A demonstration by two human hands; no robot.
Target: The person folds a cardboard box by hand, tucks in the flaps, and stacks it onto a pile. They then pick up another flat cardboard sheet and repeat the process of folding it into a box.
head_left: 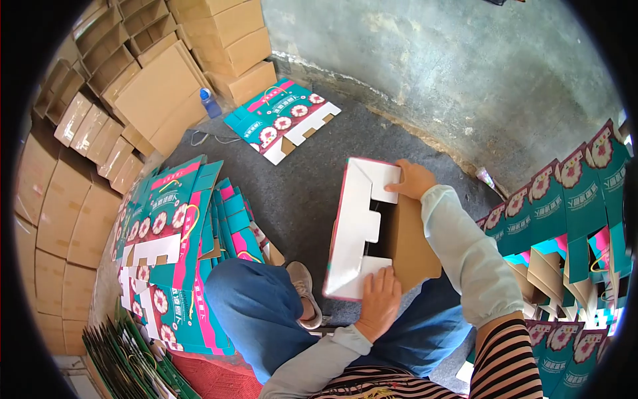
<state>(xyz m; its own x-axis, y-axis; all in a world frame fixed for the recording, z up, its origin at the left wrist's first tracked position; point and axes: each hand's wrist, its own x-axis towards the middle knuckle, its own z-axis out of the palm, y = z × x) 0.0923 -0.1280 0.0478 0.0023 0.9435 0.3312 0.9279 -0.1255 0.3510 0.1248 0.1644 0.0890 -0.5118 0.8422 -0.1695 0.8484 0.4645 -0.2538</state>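
Note:
A cardboard gift box [350, 229], white flaps on its open end and brown inside, is held upright between my knees. The notched white flaps are folded partly across the opening. My right hand [413, 179] grips the far corner, its thumb on a white flap. At the near end, my left hand [380, 302] is closed on the edge, fingers pressed against the white flap; its grip underneath is hidden. Left of my knee lies a pile of flattened teal and pink gift boxes [159, 219]. One more flattened gift box [282, 116] lies on the floor ahead.
Brown cartons [229, 40] are stacked along the left and back. A blue bottle [210, 103] stands before them. Rows of teal boxes [578, 186] stand at the right, near the grey wall [425, 60]. Green folded cardboard [133, 359] and red fabric [219, 379] are at lower left.

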